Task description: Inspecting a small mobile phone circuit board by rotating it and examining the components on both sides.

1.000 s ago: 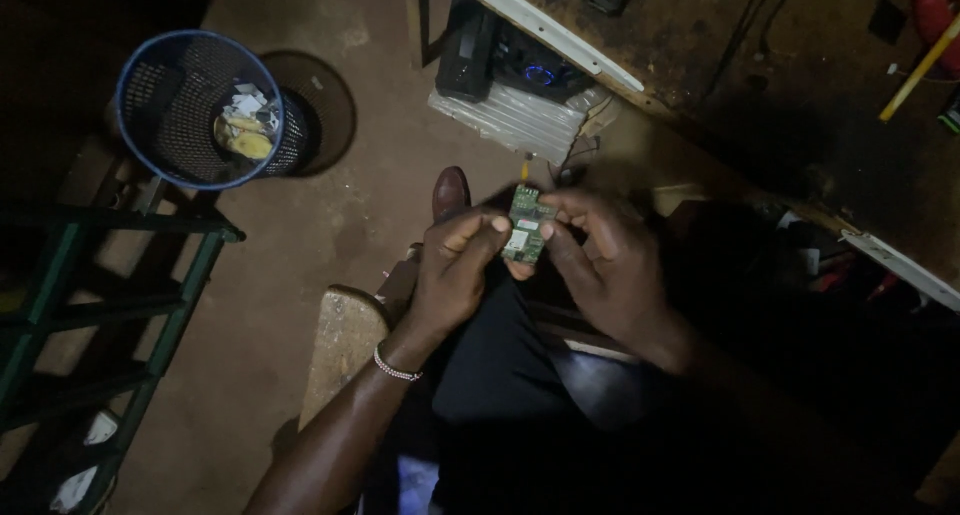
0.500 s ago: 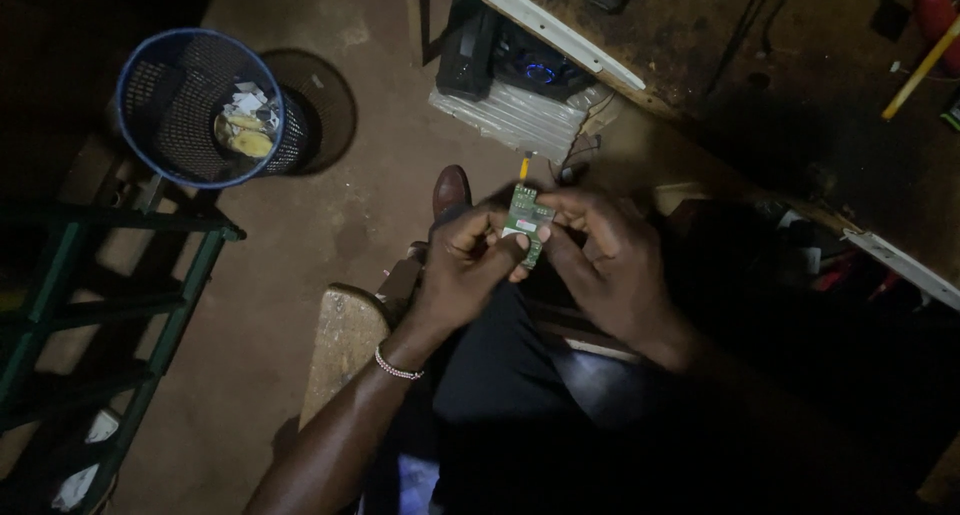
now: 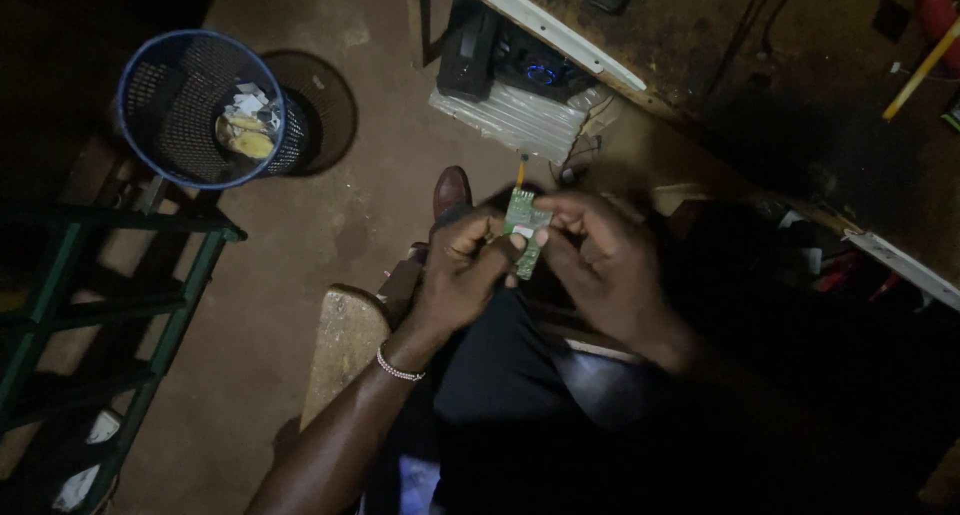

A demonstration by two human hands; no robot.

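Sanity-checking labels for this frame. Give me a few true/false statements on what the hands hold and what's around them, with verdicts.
1. Both hands hold a small green circuit board between them. True: the left hand and right hand pinch it from either side.
2. The blue mesh wastebasket lies tipped over. False: it stands upright on the floor, with scraps inside.
3. The left wrist wears a thin bracelet. True.
4. The board rests flat on the workbench. False: it is held up over the person's lap, clear of the bench.
5. A green metal frame stands on the right side. False: it is on the left.
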